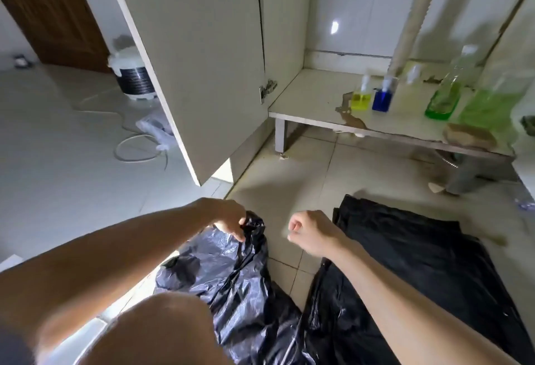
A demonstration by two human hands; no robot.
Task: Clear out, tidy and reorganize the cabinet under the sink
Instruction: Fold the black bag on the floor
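Note:
A crumpled black rubbish bag (231, 272) lies on the tiled floor in front of me, and my left hand (228, 218) pinches its top edge. My right hand (309, 231) hovers beside it in a loose fist with nothing in it. A second black plastic sheet (405, 254) lies flat under my right forearm. The cabinet shelf (318, 110) under the sink carries a small yellow bottle (361, 95), a small blue bottle (382, 95), a tall bottle of green liquid (445, 89), a blurred green container (492, 104) and a brown sponge (469, 134).
The open cabinet door (197, 69) stands on the left, swung outward. A pale drain pipe (411, 23) runs down inside the cabinet. Behind the door on the floor are a white-and-black appliance (131, 75) and a coiled white cable (136, 147). My bare knee (162, 333) is at the bottom.

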